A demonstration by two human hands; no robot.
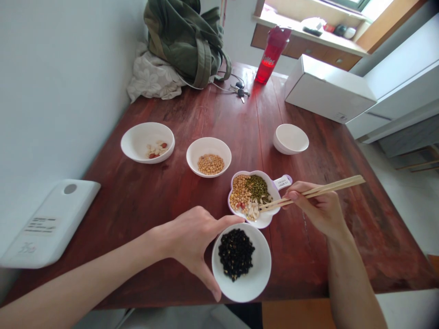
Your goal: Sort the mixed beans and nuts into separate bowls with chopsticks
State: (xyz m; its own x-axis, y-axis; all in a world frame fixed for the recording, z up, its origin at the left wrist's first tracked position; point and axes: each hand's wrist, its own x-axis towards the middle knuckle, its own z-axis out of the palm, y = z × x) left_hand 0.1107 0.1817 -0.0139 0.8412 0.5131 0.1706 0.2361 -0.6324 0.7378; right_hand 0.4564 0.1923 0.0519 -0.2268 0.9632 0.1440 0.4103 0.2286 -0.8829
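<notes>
My left hand [194,240] cups the left rim of a white bowl of black beans [255,283] at the table's near edge, thumb and fingers spread around it. My right hand [317,205] holds wooden chopsticks [325,188], whose tips rest in a lavender-rimmed flower-shaped dish [265,221] of mixed soybeans, green mung beans and pale seeds. Whether the tips pinch anything I cannot tell. Further back stand a white bowl of soybeans [208,148], a white bowl [137,141] with a few peanuts and pale seeds, and an empty white bowl [291,137].
The red-brown wooden table [147,196] carries a green backpack [187,39] and cloth at the back left, keys [240,90], a red bottle [272,55] and a white box [325,89] at the back right. A white device [48,224] sits at the left edge.
</notes>
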